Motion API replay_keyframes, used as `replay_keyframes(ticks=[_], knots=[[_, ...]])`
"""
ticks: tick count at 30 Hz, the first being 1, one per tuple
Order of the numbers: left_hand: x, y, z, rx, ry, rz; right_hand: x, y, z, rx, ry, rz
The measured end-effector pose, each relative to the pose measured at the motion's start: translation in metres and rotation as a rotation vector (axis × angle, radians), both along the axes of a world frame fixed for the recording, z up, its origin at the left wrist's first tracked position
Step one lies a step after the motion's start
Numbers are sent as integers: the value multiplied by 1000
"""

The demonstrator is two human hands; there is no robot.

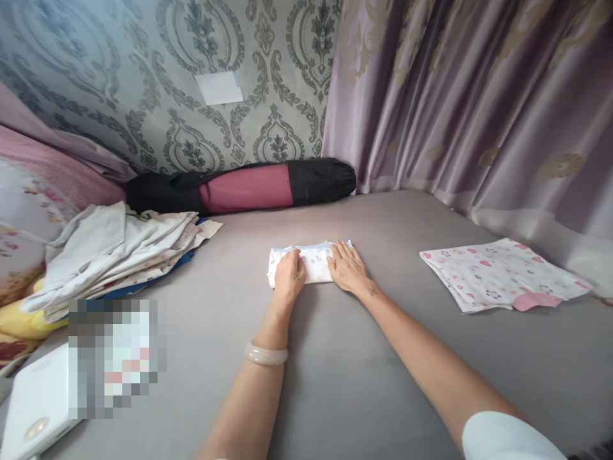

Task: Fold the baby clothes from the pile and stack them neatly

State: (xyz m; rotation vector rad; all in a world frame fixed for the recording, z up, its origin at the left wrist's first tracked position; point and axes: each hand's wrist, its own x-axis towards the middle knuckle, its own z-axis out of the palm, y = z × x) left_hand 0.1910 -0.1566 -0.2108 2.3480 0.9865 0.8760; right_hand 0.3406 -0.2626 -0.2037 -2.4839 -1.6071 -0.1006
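near frame centre, the right hand (347, 265) lies spread on folded white cloth (317, 267); the left hand (290, 273) curls over it, grip unclear.

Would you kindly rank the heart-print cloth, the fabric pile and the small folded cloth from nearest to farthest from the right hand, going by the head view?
1. Small folded cloth: touching the right hand, partly beneath it.
2. Heart-print cloth: apart, off to the right.
3. Fabric pile: off to the left, past the left hand.
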Motion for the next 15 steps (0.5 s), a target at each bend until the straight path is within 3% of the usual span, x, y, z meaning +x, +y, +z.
replay_keyframes(ticks=[9, 15], knots=[[-5, 0, 7, 62, 151, -9, 8, 0, 9, -56, 61, 2], [-6, 1, -1, 140, 227, 55, 17, -5, 7, -63, 37, -68]])
